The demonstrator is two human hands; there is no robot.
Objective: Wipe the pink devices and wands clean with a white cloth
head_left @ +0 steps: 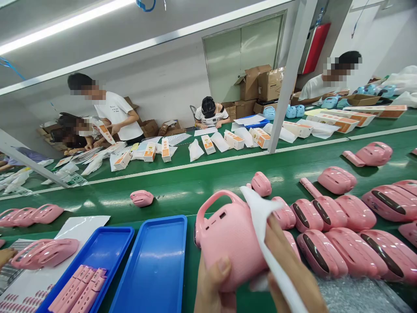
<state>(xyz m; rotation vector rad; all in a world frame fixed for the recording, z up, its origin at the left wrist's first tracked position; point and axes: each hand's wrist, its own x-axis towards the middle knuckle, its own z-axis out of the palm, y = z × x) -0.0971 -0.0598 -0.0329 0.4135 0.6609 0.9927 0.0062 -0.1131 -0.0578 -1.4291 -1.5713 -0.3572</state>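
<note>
A pink portable speaker [233, 239] with a loop handle and a small port slot is held up in front of me, slightly tilted. My left hand [211, 282] grips it from below, the thumb pressed on its face. A white cloth [259, 213] lies against the speaker's right side. My right hand [289, 265] is closed on this cloth, and some of its fingers are hidden behind it. Rows of similar pink speakers [325, 213] stand close to the right of my right hand.
Left of me are an empty-looking blue tray [151, 261] and another blue tray [110, 243] with several pink sticks [80, 289]. A lone pink speaker [142, 198] sits on the green belt [182, 178]. Another person's hand [7, 255] shows at far left. Across are co-workers, white-orange boxes [233, 140] and a post [286, 87].
</note>
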